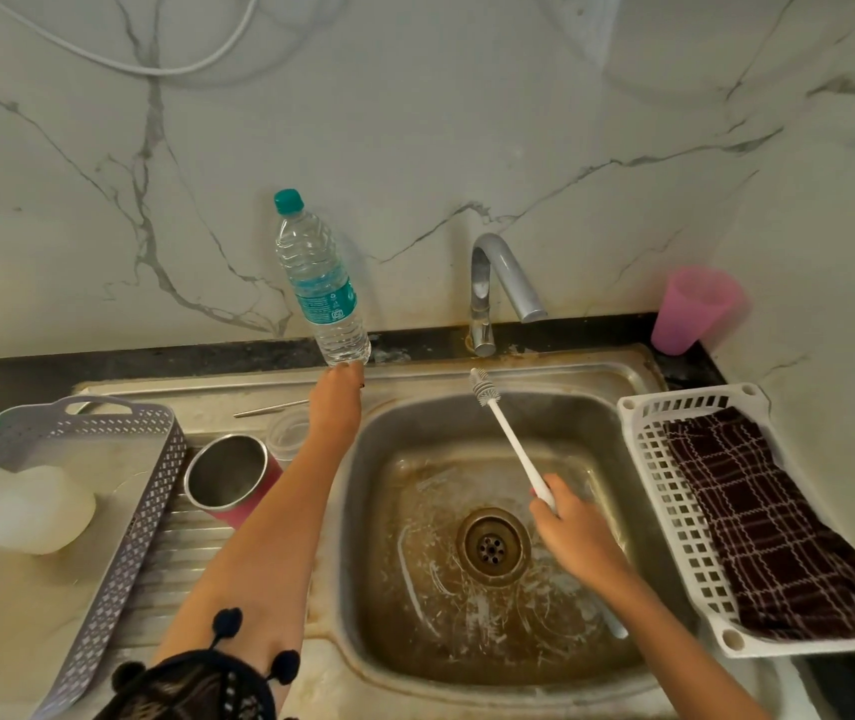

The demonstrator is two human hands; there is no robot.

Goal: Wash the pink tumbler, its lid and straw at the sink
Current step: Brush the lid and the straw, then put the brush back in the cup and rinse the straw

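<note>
The pink tumbler (230, 480) with a steel inside stands upright on the drainboard left of the sink basin (415, 605). Just behind it lies its clear lid (288, 433), partly hidden by my left forearm. A thin metal straw (269, 408) lies on the sink's back ledge. My left hand (336, 402) reaches to the base of a clear water bottle (319, 288) with a teal cap at the back ledge; its fingers are hidden. My right hand (571, 532) grips the handle of a white bottle brush (503, 433) over the basin, bristles pointing toward the tap (498, 283).
A grey perforated tray (129, 511) with a white soap bottle (33, 509) sits at the left. At the right a white basket (675, 511) holds a dark checked cloth (758, 517). A pink plastic cup (693, 311) stands in the back right corner. No water runs from the tap.
</note>
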